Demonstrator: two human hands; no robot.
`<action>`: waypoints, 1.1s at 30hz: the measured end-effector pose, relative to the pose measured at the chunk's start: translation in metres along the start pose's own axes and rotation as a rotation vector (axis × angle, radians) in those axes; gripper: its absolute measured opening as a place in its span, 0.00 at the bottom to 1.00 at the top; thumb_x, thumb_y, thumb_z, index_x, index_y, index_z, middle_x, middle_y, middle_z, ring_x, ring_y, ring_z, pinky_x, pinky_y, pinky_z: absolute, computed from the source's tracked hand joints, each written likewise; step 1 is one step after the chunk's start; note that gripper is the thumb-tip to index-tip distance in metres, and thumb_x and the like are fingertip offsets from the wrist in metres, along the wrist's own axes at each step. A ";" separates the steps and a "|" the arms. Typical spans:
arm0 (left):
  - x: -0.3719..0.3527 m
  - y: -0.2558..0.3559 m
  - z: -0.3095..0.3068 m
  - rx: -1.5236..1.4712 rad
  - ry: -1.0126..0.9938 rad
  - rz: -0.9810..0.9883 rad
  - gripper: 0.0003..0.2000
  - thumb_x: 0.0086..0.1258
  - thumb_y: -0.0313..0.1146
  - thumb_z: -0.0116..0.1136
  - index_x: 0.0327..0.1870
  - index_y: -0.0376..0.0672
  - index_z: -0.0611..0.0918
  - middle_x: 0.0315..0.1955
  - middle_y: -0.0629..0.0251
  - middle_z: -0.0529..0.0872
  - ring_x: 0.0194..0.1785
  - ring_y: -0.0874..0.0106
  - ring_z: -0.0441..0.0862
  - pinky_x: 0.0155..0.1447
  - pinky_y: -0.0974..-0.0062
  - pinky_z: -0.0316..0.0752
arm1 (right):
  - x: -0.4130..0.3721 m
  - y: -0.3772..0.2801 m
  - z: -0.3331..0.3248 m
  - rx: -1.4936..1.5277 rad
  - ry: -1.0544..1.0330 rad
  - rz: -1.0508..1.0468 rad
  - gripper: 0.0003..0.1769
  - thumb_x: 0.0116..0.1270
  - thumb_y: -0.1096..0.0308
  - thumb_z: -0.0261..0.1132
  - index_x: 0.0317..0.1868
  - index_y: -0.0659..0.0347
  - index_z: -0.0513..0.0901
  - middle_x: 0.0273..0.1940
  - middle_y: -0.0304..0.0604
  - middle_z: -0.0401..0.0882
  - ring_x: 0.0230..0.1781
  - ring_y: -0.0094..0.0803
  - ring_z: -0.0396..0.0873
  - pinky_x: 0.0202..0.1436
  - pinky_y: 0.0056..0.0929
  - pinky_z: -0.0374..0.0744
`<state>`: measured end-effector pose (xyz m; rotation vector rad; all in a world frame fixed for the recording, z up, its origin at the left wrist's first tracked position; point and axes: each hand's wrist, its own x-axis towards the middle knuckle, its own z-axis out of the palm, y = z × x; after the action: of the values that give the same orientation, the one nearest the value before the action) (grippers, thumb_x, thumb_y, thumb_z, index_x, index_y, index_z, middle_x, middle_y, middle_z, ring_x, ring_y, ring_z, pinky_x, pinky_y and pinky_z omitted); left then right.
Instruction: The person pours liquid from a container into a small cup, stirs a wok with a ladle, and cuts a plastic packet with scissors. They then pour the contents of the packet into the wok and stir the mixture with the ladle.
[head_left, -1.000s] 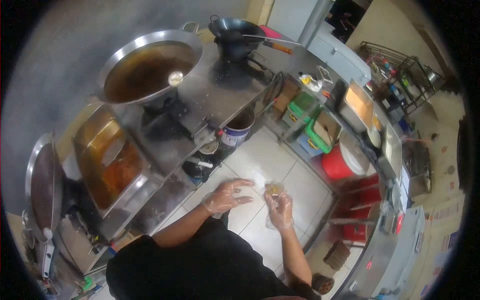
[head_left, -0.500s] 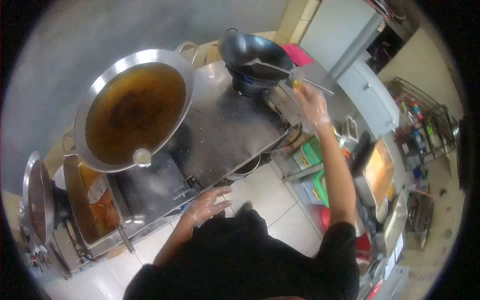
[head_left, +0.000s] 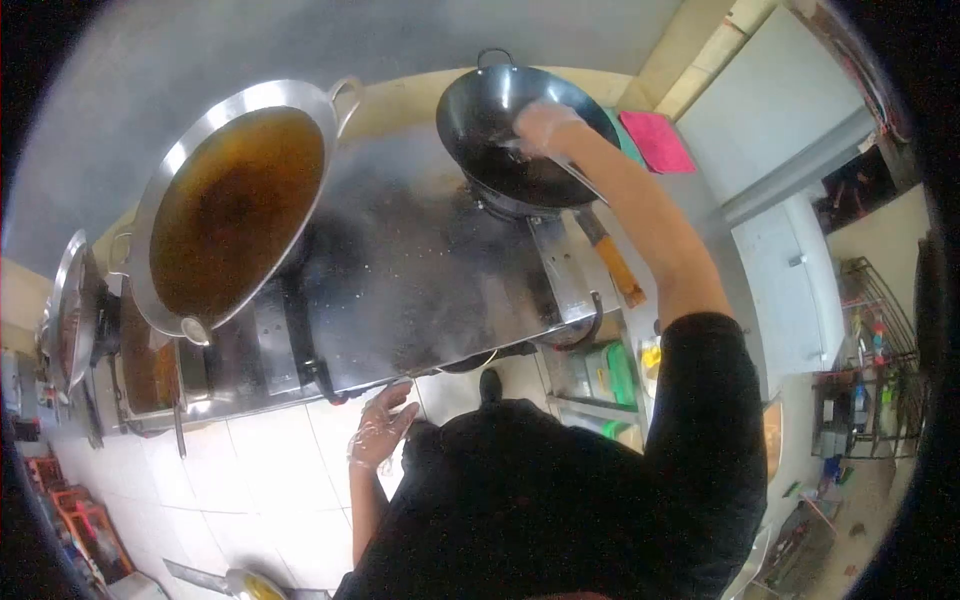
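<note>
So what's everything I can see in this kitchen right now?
large wok: one, silver, full of brown oil, left on the cooktop.
black wok: one, back right of the cooktop.
cooktop: one, steel, centre.
cloth: one, pink, right of the black wok.
wooden handle: one, orange-brown, cooktop's right edge.
boxes: a few, green, under the cooktop.
floor: white tiles, below.
right hand: clear glove, over the black wok; grip unclear.
left hand: clear glove, open, by the cooktop's front edge.

Matt black metal wok (head_left: 500, 150), shiny steel counter (head_left: 430, 270).
</note>
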<state>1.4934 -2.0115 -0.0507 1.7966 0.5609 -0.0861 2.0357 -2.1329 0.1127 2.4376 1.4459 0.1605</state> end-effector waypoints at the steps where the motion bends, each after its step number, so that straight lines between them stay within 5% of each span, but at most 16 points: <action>1: 0.000 0.004 0.012 0.018 -0.003 0.006 0.22 0.73 0.39 0.66 0.65 0.40 0.79 0.62 0.52 0.82 0.63 0.56 0.82 0.64 0.61 0.80 | -0.001 -0.002 -0.007 0.007 -0.016 -0.043 0.17 0.65 0.58 0.63 0.38 0.65 0.88 0.40 0.57 0.87 0.44 0.55 0.86 0.53 0.47 0.83; 4: 0.005 0.017 0.037 -0.007 -0.017 0.009 0.23 0.73 0.39 0.67 0.65 0.40 0.79 0.62 0.52 0.81 0.62 0.56 0.82 0.63 0.61 0.80 | 0.003 0.005 -0.061 0.017 -0.144 -0.049 0.19 0.65 0.55 0.64 0.40 0.64 0.88 0.42 0.57 0.87 0.46 0.54 0.85 0.53 0.50 0.82; 6: 0.006 0.016 0.044 -0.003 -0.019 0.016 0.23 0.73 0.40 0.67 0.65 0.41 0.79 0.62 0.53 0.81 0.62 0.57 0.82 0.63 0.61 0.80 | 0.014 0.022 -0.093 -0.014 -0.070 -0.027 0.19 0.65 0.54 0.64 0.42 0.64 0.86 0.43 0.57 0.86 0.46 0.54 0.85 0.51 0.52 0.82; 8: 0.006 0.020 0.048 0.038 0.032 -0.014 0.23 0.72 0.40 0.68 0.64 0.42 0.79 0.62 0.55 0.82 0.63 0.58 0.82 0.63 0.61 0.80 | 0.030 0.061 -0.103 -0.007 0.149 -0.226 0.19 0.66 0.55 0.63 0.46 0.63 0.83 0.42 0.58 0.86 0.44 0.55 0.85 0.50 0.52 0.81; 11: 0.007 0.032 0.048 0.098 0.055 -0.026 0.23 0.72 0.40 0.68 0.64 0.42 0.79 0.63 0.55 0.82 0.63 0.58 0.82 0.63 0.61 0.79 | -0.002 0.051 -0.155 0.224 0.244 0.142 0.18 0.67 0.56 0.62 0.47 0.62 0.82 0.43 0.58 0.85 0.46 0.55 0.84 0.52 0.53 0.81; 13: 0.008 0.030 0.045 0.072 0.060 -0.012 0.23 0.72 0.40 0.68 0.64 0.42 0.79 0.62 0.55 0.82 0.63 0.58 0.82 0.63 0.61 0.79 | -0.002 0.038 -0.125 0.306 0.338 0.185 0.17 0.68 0.57 0.62 0.47 0.62 0.81 0.44 0.58 0.85 0.47 0.55 0.84 0.52 0.53 0.81; 17: 0.010 0.033 0.045 0.094 0.041 0.042 0.23 0.72 0.41 0.67 0.64 0.40 0.79 0.61 0.53 0.82 0.63 0.57 0.82 0.63 0.60 0.80 | -0.005 -0.007 -0.003 0.266 0.189 0.102 0.15 0.71 0.62 0.57 0.52 0.60 0.80 0.47 0.60 0.84 0.51 0.56 0.83 0.55 0.53 0.81; 24: 0.006 0.061 0.042 0.145 -0.012 0.005 0.25 0.73 0.43 0.66 0.66 0.41 0.79 0.63 0.52 0.81 0.65 0.56 0.80 0.66 0.58 0.78 | -0.015 -0.001 0.020 0.354 0.169 0.167 0.15 0.75 0.62 0.54 0.54 0.62 0.76 0.43 0.62 0.84 0.48 0.59 0.83 0.52 0.55 0.80; 28: 0.009 0.059 0.040 0.133 -0.001 0.032 0.25 0.73 0.43 0.67 0.66 0.42 0.79 0.63 0.52 0.82 0.64 0.56 0.81 0.65 0.58 0.79 | -0.006 0.049 -0.046 0.192 0.362 0.110 0.20 0.74 0.54 0.55 0.53 0.63 0.77 0.40 0.58 0.85 0.45 0.58 0.84 0.52 0.53 0.81; 31: 0.007 0.051 0.039 0.155 0.010 0.021 0.25 0.72 0.44 0.67 0.66 0.43 0.80 0.63 0.51 0.82 0.64 0.56 0.81 0.65 0.58 0.79 | -0.022 0.072 -0.152 0.125 0.091 0.409 0.26 0.71 0.56 0.61 0.64 0.59 0.80 0.68 0.54 0.76 0.69 0.46 0.74 0.73 0.44 0.70; 33: 0.006 0.049 0.039 0.162 0.021 0.030 0.25 0.72 0.44 0.67 0.66 0.43 0.80 0.63 0.51 0.82 0.64 0.56 0.81 0.65 0.58 0.79 | -0.038 0.074 -0.201 0.227 0.131 0.499 0.27 0.68 0.53 0.64 0.63 0.58 0.81 0.67 0.56 0.77 0.69 0.44 0.74 0.74 0.42 0.70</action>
<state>1.5281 -2.0545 -0.0214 1.9646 0.5550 -0.0950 2.0296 -2.1590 0.3281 2.9858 0.9116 0.2791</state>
